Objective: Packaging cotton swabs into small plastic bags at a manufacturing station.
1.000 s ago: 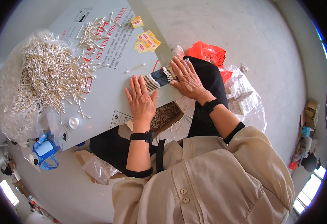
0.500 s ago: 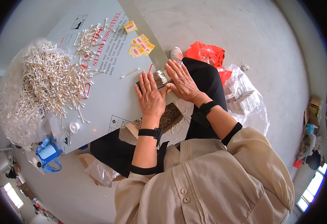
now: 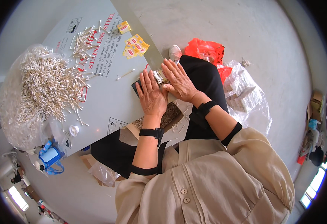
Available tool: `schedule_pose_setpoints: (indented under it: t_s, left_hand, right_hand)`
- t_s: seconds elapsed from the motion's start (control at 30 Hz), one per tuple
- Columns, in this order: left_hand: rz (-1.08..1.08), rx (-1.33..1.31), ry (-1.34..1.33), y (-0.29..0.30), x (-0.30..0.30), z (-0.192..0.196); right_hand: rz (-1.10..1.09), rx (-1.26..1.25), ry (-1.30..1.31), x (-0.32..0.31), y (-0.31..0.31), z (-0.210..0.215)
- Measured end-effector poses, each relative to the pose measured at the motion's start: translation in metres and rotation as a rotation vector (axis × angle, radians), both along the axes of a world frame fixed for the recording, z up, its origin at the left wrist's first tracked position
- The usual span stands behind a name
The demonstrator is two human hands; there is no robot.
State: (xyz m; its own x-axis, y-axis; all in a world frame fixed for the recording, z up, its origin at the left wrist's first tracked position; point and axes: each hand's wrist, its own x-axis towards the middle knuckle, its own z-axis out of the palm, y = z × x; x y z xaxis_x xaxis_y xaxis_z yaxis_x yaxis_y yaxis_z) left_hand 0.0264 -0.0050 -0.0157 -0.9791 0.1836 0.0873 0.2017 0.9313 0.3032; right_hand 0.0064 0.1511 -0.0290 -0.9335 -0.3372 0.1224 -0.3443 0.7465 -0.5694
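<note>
My left hand (image 3: 152, 95) lies flat with its fingers stretched out, palm down over a dark flat strip (image 3: 135, 86) at the table edge. My right hand (image 3: 180, 82) also lies flat, fingers extended, its thumb close to the left hand. Between the two hands shows a row of cotton swabs (image 3: 159, 76), side by side with white tips. What lies under the palms is hidden. A single swab (image 3: 126, 74) rests on the table just beyond the left fingertips.
A large plastic bag (image 3: 8, 99) spills loose swabs on the grey table (image 3: 100, 100). Yellow cards (image 3: 136, 46) and a small yellow box (image 3: 124, 27) lie farther off. An open carton of swabs (image 3: 176, 123) sits below my hands. Red (image 3: 204, 51) and clear bags (image 3: 245, 93) stand right.
My hands have drawn closer together, and less of the swab row shows between them. More of the dark strip shows beside my left fingers. The whole view has shifted slightly.
</note>
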Motion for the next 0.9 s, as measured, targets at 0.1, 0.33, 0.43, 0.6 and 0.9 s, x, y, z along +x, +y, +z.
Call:
schedule_pose_setpoints:
  t_s: [0.1, 0.33, 0.43, 0.6, 0.9]
  left_hand:
    - [0.001, 0.107, 0.054, -0.005, 0.001, -0.002]
    - [0.018, 0.263, 0.201, -0.040, -0.025, 0.004]
    - [0.001, 0.272, 0.181, -0.045, -0.044, 0.014]
    - [-0.160, 0.205, 0.075, -0.055, -0.061, 0.019]
    - [-0.258, 0.120, 0.057, -0.049, -0.068, 0.022]
  right_hand:
    - [-0.003, 0.011, 0.008, 0.000, 0.000, -0.002]
    - [-0.015, 0.009, 0.031, 0.001, -0.001, -0.001]
    - [-0.015, 0.007, 0.030, 0.000, -0.001, 0.000]
    - [-0.009, 0.008, 0.049, 0.000, -0.002, -0.002]
    - [-0.020, 0.053, 0.070, 0.001, -0.003, -0.001]
